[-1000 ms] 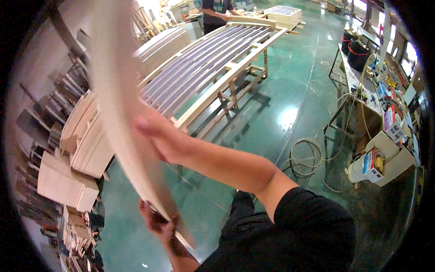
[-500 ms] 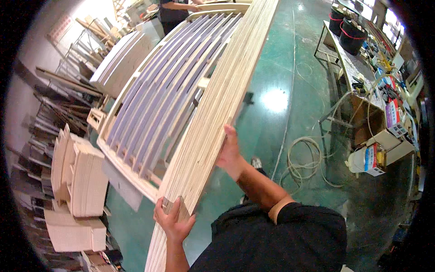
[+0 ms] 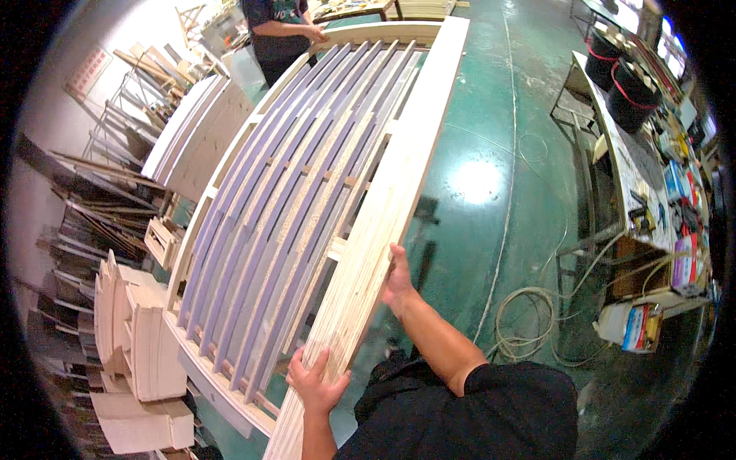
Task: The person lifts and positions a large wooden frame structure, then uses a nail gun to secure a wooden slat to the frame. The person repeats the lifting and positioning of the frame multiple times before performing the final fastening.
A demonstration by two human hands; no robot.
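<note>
A long, thick stack of pale plywood strips (image 3: 383, 222) slants across the middle, from the lower edge up to the far side. My left hand (image 3: 318, 381) grips its near part, with the fingers over the top face. Farther along, my right hand (image 3: 398, 280) holds the right-hand side, thumb up and the other fingers hidden underneath. Left of the strips lies a large curved wooden frame (image 3: 222, 360) with several purple-grey slats (image 3: 264, 195) running lengthwise. The stack overlaps the frame's right side; I cannot tell whether they touch.
Another person (image 3: 280, 34) stands at the frame's far left corner, a hand near its rim. Curved wooden pieces (image 3: 153, 337) are piled at the left. A workbench (image 3: 613, 146) with black buckets (image 3: 632, 96) stands at the right. A coiled hose (image 3: 525, 326) lies on the green floor.
The far end of the plywood stack has come into view, and the frame shows more fully. Both hands keep their hold and sit slightly lower and farther right in the picture.
</note>
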